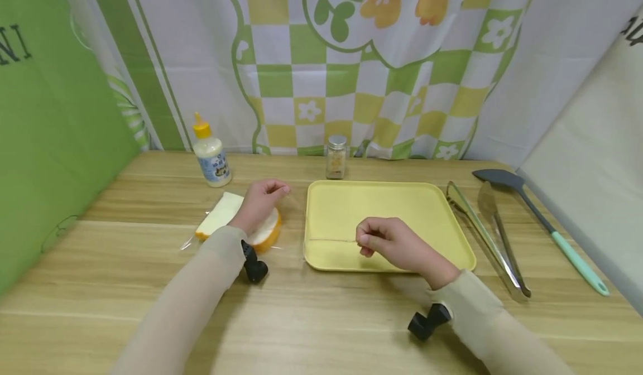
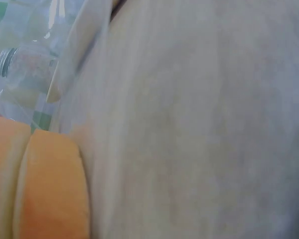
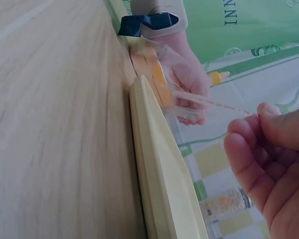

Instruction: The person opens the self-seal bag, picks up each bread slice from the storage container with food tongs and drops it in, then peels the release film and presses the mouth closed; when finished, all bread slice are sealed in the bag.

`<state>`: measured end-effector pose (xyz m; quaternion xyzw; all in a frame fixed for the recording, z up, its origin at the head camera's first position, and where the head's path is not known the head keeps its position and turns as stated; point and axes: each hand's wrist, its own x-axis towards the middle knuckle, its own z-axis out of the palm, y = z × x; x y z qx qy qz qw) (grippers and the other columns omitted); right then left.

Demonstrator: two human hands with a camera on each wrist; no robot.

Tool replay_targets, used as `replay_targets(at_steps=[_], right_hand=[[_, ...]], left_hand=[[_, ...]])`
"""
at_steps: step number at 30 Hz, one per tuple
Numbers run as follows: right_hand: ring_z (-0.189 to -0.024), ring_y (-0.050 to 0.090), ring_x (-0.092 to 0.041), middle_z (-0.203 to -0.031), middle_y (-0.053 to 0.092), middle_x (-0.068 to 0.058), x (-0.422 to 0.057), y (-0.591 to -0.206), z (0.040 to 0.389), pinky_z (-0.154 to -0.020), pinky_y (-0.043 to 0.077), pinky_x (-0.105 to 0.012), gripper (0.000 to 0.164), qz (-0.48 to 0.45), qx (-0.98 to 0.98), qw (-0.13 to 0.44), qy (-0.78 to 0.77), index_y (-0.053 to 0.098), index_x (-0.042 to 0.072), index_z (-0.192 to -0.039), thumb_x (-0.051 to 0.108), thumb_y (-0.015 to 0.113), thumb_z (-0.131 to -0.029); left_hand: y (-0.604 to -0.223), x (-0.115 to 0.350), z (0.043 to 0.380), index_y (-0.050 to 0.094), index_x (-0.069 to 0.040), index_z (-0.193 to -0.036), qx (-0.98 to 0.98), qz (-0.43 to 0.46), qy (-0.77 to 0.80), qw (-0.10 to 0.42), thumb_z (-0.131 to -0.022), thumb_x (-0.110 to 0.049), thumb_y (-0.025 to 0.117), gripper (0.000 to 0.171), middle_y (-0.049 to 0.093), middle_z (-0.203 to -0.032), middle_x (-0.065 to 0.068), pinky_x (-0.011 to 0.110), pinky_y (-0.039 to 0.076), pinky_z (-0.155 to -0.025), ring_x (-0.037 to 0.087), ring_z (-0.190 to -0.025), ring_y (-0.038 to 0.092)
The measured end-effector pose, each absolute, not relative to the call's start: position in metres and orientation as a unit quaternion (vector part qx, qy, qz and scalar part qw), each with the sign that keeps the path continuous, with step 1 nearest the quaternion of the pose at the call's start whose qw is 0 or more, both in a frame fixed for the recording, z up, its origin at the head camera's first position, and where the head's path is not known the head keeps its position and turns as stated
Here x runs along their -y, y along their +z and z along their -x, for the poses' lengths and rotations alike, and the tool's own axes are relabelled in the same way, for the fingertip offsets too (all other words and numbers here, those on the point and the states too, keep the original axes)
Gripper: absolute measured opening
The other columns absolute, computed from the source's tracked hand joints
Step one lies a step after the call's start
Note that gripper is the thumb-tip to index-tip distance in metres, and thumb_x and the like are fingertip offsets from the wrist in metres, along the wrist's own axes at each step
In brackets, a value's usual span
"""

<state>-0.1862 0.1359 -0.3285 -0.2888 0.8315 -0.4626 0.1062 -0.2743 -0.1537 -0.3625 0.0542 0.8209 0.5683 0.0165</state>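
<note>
Sliced white bread (image 1: 222,216) with orange-brown crust lies at the tray's left, in a clear plastic wrapper (image 1: 188,243). My left hand (image 1: 258,203) reaches over the bread and pinches the wrapper's clear film between thumb and fingers. Over the yellow tray (image 1: 372,196), my right hand (image 1: 394,242) pinches the end of a thin strip (image 1: 331,240). In the right wrist view the strip (image 3: 214,103) carries small red print and stretches from the wrapper to my right fingertips. The left wrist view shows the bread's crust (image 2: 52,184) close up; my left fingers are hidden there.
A squeeze bottle (image 1: 213,160) with a yellow cap stands at back left. Behind the tray is a small glass jar (image 1: 336,157) with a metal lid. Metal tongs (image 1: 494,241) and a spatula (image 1: 547,219) with a mint handle lie on the right. A patterned curtain hangs behind.
</note>
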Motion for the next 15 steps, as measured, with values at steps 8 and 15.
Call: replay_targets(at_steps=[8, 15], right_hand=[[-0.070, 0.061, -0.010, -0.079, 0.057, -0.008, -0.157, -0.329, 0.183, -0.067, 0.053, -0.028, 0.014, 0.321, -0.800, 0.090, -0.499, 0.056, -0.002, -0.085, 0.003, 0.048, -0.095], [-0.067, 0.058, -0.010, -0.075, 0.056, -0.006, -0.168, -0.330, 0.173, -0.064, 0.051, -0.027, 0.015, 0.360, -0.759, 0.095, -0.535, 0.053, -0.005, -0.085, 0.003, 0.046, -0.096]], left_hand=[[-0.365, 0.154, 0.277, 0.063, 0.005, -0.105, -0.809, -0.064, 0.584, 0.003, -0.093, -0.021, 0.057, 0.029, 0.063, -0.107, 0.017, 0.037, 0.041, -0.092, 0.022, -0.101, 0.053], [-0.370, 0.155, 0.279, 0.064, 0.004, -0.105, -0.802, -0.064, 0.594, 0.007, -0.092, -0.020, 0.058, 0.028, 0.063, -0.107, 0.015, 0.037, 0.042, -0.092, 0.022, -0.101, 0.054]])
